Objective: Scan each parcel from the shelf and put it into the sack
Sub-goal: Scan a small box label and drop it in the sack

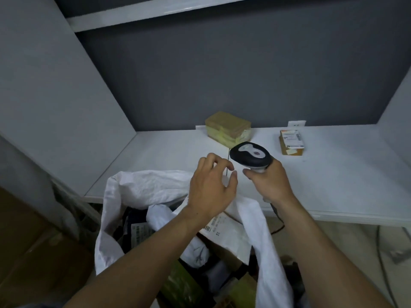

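**Two parcels on the shelf, empty hand reaching**

The tape-wrapped parcel (228, 128) sits at the back of the shelf (333, 174), at twelve o'clock from the hands. A smaller labelled box (291, 142) lies well apart from it at two o'clock, label up. Neither is touched. The left hand (211, 187) hovers over the far rim of the sack (142, 187), fingers spread and loose, carrying nothing. The right hand (270, 183) is wrapped round the grip of the scanner (250, 156), whose head points toward twelve, near the taped parcel but not on it.

My read: this is the reach for the next parcel. The taped one shows no label from here, so it probably needs turning in the left hand until the barcode faces the scanner. The box at two o'clock could likely be scanned where it lies.

There's room to work: open shelf surface toward nine and three, the side panel (66, 107) well off at nine, the upper board (155, 12) high at twelve. The tight spot is six o'clock. The sack's mouth sags against the shelf's front edge, a white mailer (224, 230) lies near the top, and the scanner's cable (279, 227) trails down at five, where a dropped parcel might snag it.
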